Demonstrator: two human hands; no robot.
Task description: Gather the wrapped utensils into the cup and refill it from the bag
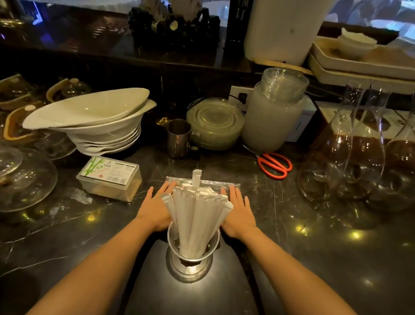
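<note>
A clear plastic cup (191,256) stands on the dark marble counter, right in front of me. A fan of several white paper-wrapped utensils (194,219) sticks up out of it. One wrapped utensil (196,177) stands taller than the others. Behind the cup a clear plastic bag (226,185) lies flat on the counter. My left hand (155,209) is to the left of the fan with flat fingers touching its side. My right hand (238,214) mirrors it on the right side. Both hands have straight fingers and grip nothing.
A clear toothpick box (110,177) sits to the left. Stacked white bowls (96,120) and glass lids (11,175) fill the left side. A steel jug (178,138), glass plates (215,123) and red scissors (274,165) stand behind. Glass carafes (367,156) stand at the right.
</note>
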